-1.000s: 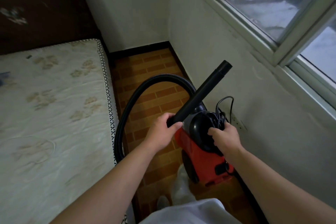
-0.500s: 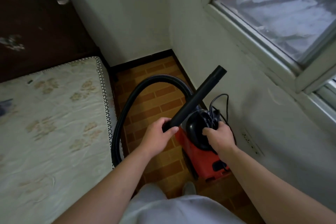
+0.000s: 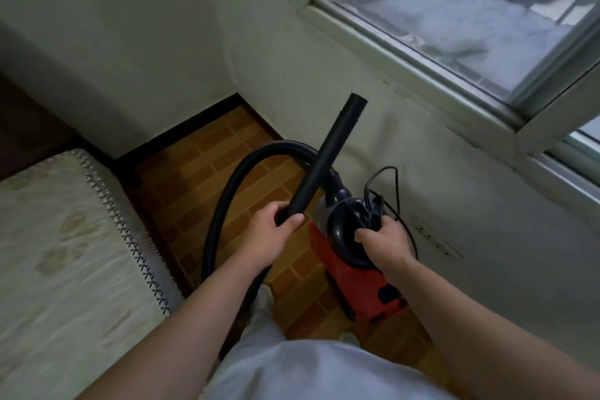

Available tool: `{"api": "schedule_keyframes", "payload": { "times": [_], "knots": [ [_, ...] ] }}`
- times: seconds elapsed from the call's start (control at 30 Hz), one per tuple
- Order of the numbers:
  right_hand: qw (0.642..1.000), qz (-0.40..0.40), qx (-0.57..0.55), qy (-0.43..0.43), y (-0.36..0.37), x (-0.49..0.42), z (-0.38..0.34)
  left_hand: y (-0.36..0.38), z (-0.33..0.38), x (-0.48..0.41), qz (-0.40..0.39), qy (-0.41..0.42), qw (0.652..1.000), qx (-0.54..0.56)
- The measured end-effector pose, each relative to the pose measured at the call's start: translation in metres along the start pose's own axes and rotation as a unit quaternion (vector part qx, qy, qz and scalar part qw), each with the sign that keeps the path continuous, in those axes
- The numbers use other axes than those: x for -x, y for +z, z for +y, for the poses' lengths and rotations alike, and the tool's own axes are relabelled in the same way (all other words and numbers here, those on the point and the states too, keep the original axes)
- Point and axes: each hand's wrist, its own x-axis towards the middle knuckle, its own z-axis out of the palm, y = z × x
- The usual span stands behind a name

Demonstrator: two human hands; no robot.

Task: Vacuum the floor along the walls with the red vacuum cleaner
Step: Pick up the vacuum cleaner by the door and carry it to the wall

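Note:
The red vacuum cleaner (image 3: 363, 289) hangs just above the brick-patterned floor (image 3: 207, 178), close to the right wall. My right hand (image 3: 383, 240) grips its black top handle together with a bundle of black power cord (image 3: 380, 195). My left hand (image 3: 272, 237) is closed around the lower end of the black rigid tube (image 3: 331, 153), which points up and away toward the corner. A black ribbed hose (image 3: 227, 198) loops from the vacuum's front down past my left wrist.
A mattress (image 3: 65, 263) with a stitched edge fills the left side, leaving a narrow strip of floor. A black skirting (image 3: 181, 133) runs along the far wall. A wall socket (image 3: 435, 240) sits low on the right wall, under the window (image 3: 454, 23).
The view has tilted up and turned right. The tube now points more steeply upward. Both hands keep their grips, and the vacuum has shifted slightly forward along the right wall.

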Motion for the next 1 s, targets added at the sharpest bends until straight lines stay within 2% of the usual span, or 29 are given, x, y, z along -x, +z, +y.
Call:
{"api": "schedule_keyframes", "payload": {
  "times": [0.2,0.4,0.8,1.0],
  "knots": [
    [0.995,0.072,-0.038,0.055,0.030,0.005,-0.028,-0.035,0.008,-0.053,-0.107,0.028,0.994,-0.025],
    [0.980,0.121,-0.117,0.109,0.040,0.017,-0.021,-0.029,0.018,-0.077,-0.171,0.057,0.981,-0.072],
    [0.942,0.180,-0.216,0.180,0.017,0.064,0.063,0.058,0.037,-0.034,-0.305,0.124,0.925,-0.192],
    [0.891,0.235,-0.296,0.252,0.012,0.101,0.107,0.116,0.046,-0.017,-0.387,0.168,0.878,-0.227]
  ]
}}
